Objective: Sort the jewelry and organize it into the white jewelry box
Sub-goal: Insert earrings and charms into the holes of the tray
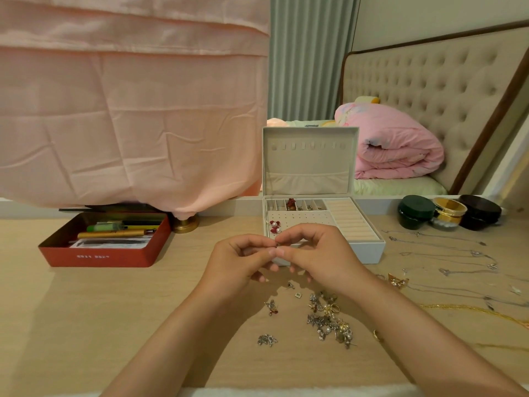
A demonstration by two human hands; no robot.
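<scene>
Two hands meet low over the desk [86, 310], just in front of the box [369, 250]. From my end, the left hand [240, 259] and the right hand [317, 253] each pinch the same tiny dark piece [277, 245] between thumb and forefinger (too small for me to say what kind of jewelry it is), with the other fingers curled under.

The box stands open with its lid [309, 167] upright. Red-and-pearl earrings [275, 225] sit on the holed panel at its front left, and a red item [291, 204] lies in one of the small back compartments. The ring rolls on the right look bare.

I see a loose pile [329, 322] of earrings on the desk near the right wrist, with a few strays to its left. Thin chains [446, 255] are spread out to the right of the box, well apart from it. Three jars [416, 212] stand behind them. A red tin [94, 256] of pens sits far left.
</scene>
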